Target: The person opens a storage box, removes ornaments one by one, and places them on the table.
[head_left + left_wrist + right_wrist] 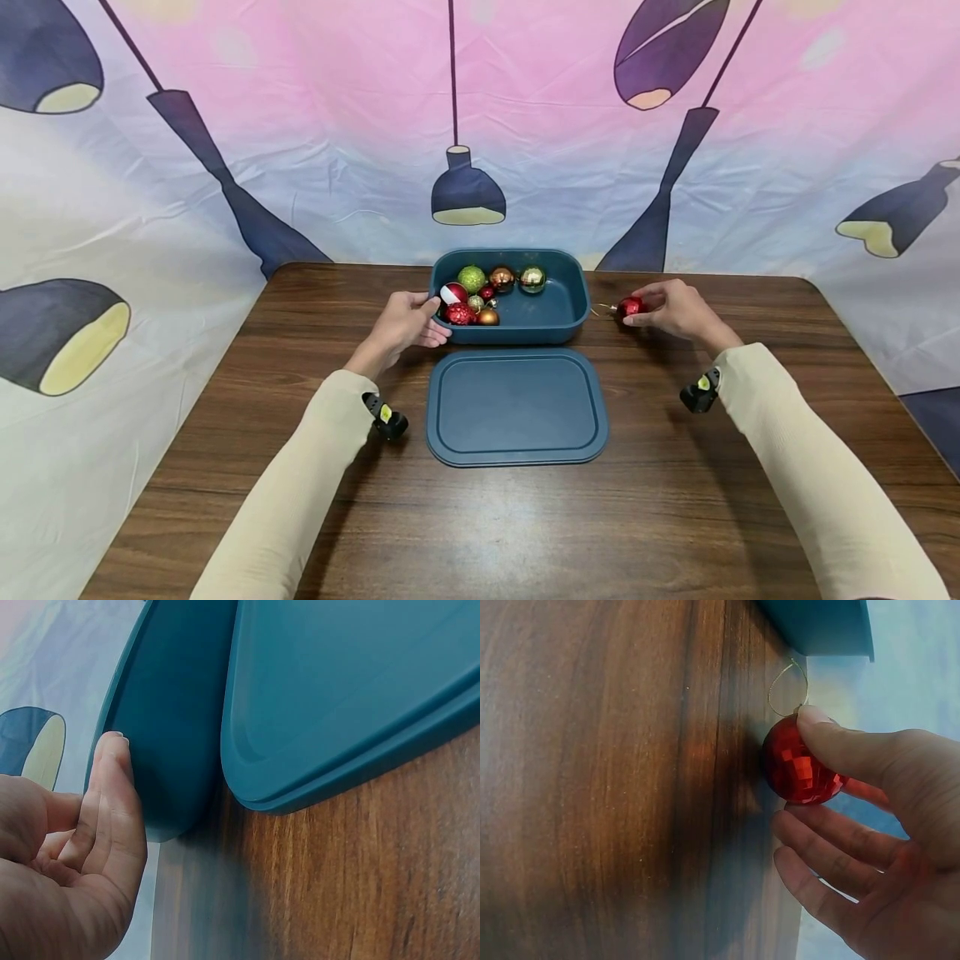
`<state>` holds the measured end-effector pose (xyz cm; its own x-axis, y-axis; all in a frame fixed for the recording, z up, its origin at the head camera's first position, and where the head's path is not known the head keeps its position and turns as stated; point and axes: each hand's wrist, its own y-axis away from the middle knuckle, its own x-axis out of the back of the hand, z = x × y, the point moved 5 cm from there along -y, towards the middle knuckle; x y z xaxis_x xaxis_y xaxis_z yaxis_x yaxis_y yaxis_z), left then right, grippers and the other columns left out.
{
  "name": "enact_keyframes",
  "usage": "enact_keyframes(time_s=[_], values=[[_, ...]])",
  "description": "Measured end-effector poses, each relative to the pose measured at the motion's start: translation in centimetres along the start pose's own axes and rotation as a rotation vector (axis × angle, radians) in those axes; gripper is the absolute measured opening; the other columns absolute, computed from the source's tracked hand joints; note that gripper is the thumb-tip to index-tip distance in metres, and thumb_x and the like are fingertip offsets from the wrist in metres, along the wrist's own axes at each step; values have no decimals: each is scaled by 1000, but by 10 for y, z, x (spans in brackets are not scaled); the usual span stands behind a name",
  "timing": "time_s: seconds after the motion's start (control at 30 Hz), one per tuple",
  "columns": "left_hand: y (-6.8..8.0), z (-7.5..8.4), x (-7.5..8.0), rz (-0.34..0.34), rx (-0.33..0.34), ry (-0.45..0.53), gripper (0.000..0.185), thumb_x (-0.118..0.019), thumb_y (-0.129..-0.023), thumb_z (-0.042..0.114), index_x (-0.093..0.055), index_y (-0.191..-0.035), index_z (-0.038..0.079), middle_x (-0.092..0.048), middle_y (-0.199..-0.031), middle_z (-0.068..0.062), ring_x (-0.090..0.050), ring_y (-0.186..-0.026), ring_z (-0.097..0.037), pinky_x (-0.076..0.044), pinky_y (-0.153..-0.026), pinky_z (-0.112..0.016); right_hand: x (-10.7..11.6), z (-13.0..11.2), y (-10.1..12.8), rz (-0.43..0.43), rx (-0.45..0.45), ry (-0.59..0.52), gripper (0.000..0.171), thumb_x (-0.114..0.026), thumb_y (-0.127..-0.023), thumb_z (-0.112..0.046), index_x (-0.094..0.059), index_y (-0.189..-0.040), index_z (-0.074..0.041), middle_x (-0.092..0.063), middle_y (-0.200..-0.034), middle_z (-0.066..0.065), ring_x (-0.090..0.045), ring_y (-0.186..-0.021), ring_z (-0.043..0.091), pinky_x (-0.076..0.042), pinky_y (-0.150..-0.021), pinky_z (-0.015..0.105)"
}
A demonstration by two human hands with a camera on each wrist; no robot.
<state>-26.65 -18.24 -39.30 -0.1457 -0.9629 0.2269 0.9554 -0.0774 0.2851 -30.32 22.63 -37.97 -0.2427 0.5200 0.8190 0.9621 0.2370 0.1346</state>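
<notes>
Your left hand (405,325) is resting against the front-left corner of the teal bin (558,321), fingers fairly straight and together, touching the outer wall w/ thumb at the rim; it's not curling round anything. In the left wrist view the fingertips (112,746) are lying flat on the bin's side.

Your right hand (675,308) is sitting just right of the bin, pinching a red faceted ball (630,307) btwn thumb and forefinger. The ball is hovering at or just above the tabletop (225,400), near the bin's right wall but apart from it. Its thin gold loop (787,686) is pointing toward the bin. The other fingers are hanging loose under the ball.

Inside the bin, more balls are bunching in the left half: a green one (472,277), a copper one (502,278), a gold-green one (532,279), a red-and-white one (453,293), a red glitter one (460,313) and a few smaller ones. The right half of the bin floor is showing bare.

The matching teal lid (516,406) is lying flat on the tabletop just in front of the bin, nearly touching it.
</notes>
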Motion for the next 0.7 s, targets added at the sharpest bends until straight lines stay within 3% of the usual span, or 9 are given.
enact_keyframes(time_s=[0.7], values=[[-1,-1,1,-11,-4,16,54,-46,-110,23,-32,-156,-1,-75,-85,-16,-75,-74,-27,-64,-68,-33,3,-1,3,0,-4,-12,59,-78,-92,-30,-59,-136,4,-62,-126,33,-61,-114,47,-52,-94,60]])
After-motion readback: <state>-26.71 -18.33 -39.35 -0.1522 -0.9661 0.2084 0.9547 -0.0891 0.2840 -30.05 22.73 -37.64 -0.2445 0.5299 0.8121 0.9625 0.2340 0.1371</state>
